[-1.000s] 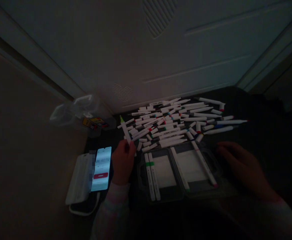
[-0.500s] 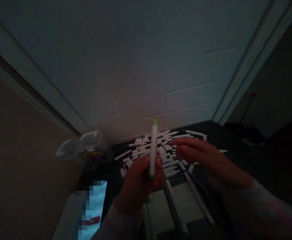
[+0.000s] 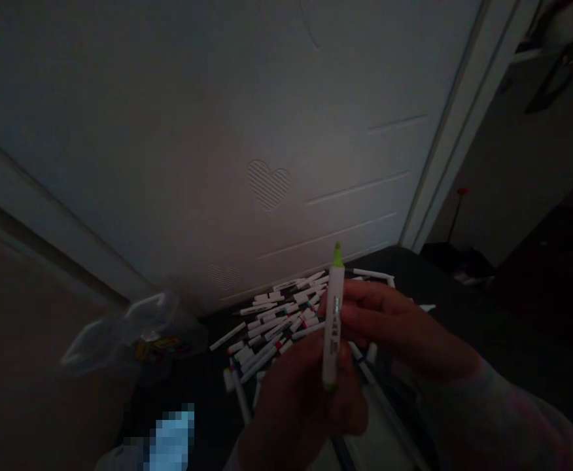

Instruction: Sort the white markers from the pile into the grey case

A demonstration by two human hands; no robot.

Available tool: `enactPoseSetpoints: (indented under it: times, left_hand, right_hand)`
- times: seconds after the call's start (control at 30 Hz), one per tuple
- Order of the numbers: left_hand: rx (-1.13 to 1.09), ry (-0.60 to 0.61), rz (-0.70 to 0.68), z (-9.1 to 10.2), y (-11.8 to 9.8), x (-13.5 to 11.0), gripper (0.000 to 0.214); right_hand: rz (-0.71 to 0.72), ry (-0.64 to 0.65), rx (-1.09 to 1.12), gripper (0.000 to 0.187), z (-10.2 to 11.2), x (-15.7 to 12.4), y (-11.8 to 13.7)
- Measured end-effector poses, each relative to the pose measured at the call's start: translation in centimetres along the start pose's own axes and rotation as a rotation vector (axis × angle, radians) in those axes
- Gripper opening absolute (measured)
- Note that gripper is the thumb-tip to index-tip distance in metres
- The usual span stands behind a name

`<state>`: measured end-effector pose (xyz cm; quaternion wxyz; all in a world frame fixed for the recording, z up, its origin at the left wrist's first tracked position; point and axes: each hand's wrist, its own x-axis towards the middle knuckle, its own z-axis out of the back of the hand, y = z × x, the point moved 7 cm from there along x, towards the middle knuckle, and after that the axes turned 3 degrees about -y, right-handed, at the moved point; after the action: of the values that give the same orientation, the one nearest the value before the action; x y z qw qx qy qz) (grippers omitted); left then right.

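Note:
A white marker (image 3: 334,307) with a bare lime-green tip stands almost upright in front of me, small dark print along its barrel. My left hand (image 3: 303,392) is closed around its lower part, with the thumb alongside the barrel. From the right, my right hand (image 3: 394,320) meets the upper barrel; its fingers pass behind and the thumb lies at the right edge, closed on it. Behind both hands, a loose heap of white markers (image 3: 267,320) with variously coloured ends lies on the dark tabletop (image 3: 198,386), partly hidden by the hands.
A clear plastic case (image 3: 169,327) with a colourful label stands at the left, by the wall. A lit, pixelated screen (image 3: 171,441) lies at the lower left. Behind the table rises a pale door panel (image 3: 193,163) with an embossed heart. A long-handled object (image 3: 456,216) stands right.
My right hand has moved in from beside the marker and closed on its upper barrel. The marker has turned so its print shows. My view has shifted, lowering the screen and case in the picture.

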<state>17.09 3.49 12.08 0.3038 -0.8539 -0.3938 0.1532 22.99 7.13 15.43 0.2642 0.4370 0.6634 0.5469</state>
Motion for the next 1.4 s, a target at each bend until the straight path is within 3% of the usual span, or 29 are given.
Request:
enactPoseSetpoints:
  times: [0.13,0.23,0.5,0.9,1.13,1.27,1.4]
  left_hand:
    - [0.306,-0.279,-0.122,1.5,-1.5,-0.4,0.021]
    - [0.393,-0.408,-0.181,1.9,-2.4,-1.1,0.018]
    - [0.412,-0.407,-0.15,1.1,-2.3,-1.4,0.012]
    - [0.504,-0.465,-0.107,1.4,-2.4,-1.5,0.006]
    - [0.685,-0.484,-0.077,1.7,-2.6,-1.8,0.011]
    - [0.805,-0.535,-0.095,2.2,-3.3,-2.1,0.014]
    - [0.886,-0.603,-0.139,3.1,-4.9,-2.8,0.016]
  right_hand:
    - [-0.005,0.074,0.052,0.018,-0.3,0.3,-0.1]
    - [-0.023,0.12,0.047,0.018,-0.6,0.5,-0.3]
    - [-0.096,0.071,0.049,0.015,-0.6,0.7,-1.0]
    - [-0.128,0.099,0.127,0.011,-1.3,0.7,-0.9]
    - [-0.13,0.113,0.127,0.009,-1.3,0.5,-1.0]
    - [-0.097,0.098,0.114,0.009,-0.9,0.6,-1.0]
    - [-0.072,0.004,0.055,0.013,0.1,0.7,-1.2]
